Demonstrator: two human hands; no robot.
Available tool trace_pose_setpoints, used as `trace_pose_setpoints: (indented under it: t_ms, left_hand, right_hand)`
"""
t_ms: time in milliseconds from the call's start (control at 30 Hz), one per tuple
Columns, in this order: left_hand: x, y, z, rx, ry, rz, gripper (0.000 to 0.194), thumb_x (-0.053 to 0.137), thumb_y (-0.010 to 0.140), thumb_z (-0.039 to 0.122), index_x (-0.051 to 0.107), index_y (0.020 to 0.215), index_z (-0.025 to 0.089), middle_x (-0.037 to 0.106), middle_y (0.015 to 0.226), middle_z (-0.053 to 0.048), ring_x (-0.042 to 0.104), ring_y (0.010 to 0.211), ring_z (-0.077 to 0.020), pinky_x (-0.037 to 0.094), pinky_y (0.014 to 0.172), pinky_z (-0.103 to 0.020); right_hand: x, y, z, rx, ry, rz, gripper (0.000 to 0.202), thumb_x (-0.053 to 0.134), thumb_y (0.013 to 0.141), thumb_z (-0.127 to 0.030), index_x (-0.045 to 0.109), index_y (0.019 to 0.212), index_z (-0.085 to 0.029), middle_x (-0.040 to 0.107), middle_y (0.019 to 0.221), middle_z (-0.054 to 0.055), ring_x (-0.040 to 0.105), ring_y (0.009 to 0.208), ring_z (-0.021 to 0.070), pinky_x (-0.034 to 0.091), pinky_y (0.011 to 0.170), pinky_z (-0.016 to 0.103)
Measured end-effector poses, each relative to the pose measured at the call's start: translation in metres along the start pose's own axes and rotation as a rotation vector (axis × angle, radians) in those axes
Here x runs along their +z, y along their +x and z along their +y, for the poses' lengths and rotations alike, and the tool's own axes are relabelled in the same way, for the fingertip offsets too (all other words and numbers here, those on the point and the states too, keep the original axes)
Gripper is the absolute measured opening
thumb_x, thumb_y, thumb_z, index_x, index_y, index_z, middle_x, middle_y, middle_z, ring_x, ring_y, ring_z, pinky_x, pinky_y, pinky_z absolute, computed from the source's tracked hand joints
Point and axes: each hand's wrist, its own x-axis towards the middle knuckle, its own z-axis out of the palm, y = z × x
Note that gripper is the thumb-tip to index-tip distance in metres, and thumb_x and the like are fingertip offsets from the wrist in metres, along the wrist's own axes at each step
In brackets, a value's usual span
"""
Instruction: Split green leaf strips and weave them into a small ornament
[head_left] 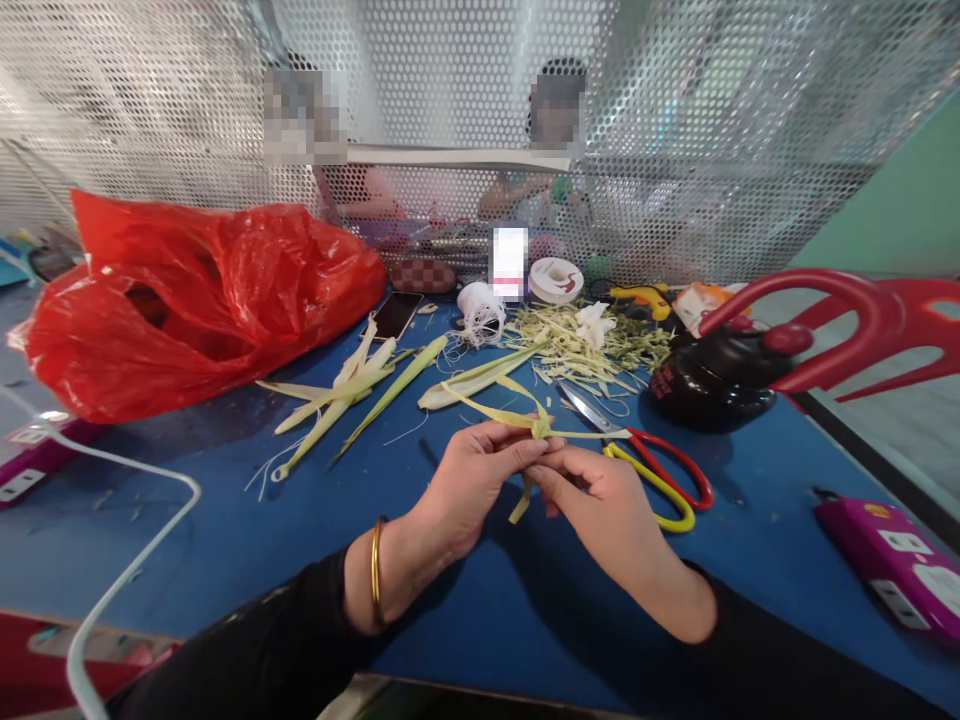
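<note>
My left hand (476, 480) and my right hand (600, 500) meet near the middle of the blue table, both pinching a small knotted piece of pale green leaf strips (540, 428). Strip ends stick out to the left, to the right and below the fingers. Just beyond my right hand lie scissors (667, 470) with red and yellow handles, partly under a strip. Split leaf pieces (337, 390) lie to the left, and a longer leaf piece (465, 382) rests behind my left hand. Shredded leaf scraps (577, 340) are heaped farther back.
A red plastic bag (210, 300) fills the back left. White thread (481, 312), a white spool (556, 281) and a phone (394, 316) lie behind. A black pot (712, 385) stands right, near a purple power strip (892, 560). A white cable (142, 560) crosses the left.
</note>
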Motion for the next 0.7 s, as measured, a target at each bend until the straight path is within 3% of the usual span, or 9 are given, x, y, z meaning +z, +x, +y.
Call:
trace_pose_setpoints:
  t_ms: [233, 700]
  left_hand:
    - [-0.0015, 0.0021, -0.0009, 0.006, -0.031, 0.045, 0.014, 0.075, 0.070, 0.018, 0.076, 0.082, 0.011, 0.073, 0.079, -0.008, 0.063, 0.072, -0.0138, 0.050, 0.067, -0.022]
    - [-0.0019, 0.0029, -0.0002, -0.019, -0.105, 0.126, 0.021, 0.077, 0.064, 0.013, 0.070, 0.084, 0.010, 0.074, 0.072, -0.007, 0.067, 0.067, -0.0137, 0.050, 0.069, -0.022]
  right_hand:
    - [-0.0031, -0.0011, -0.0004, -0.086, 0.018, -0.036, 0.026, 0.055, 0.086, -0.027, 0.054, 0.061, -0.019, 0.056, 0.062, -0.001, 0.051, 0.061, 0.0128, 0.042, 0.059, 0.024]
    - [-0.0050, 0.0008, 0.0020, -0.184, -0.017, -0.113, 0.024, 0.054, 0.086, -0.017, 0.054, 0.062, -0.018, 0.055, 0.065, -0.001, 0.052, 0.064, 0.0130, 0.042, 0.064, 0.025]
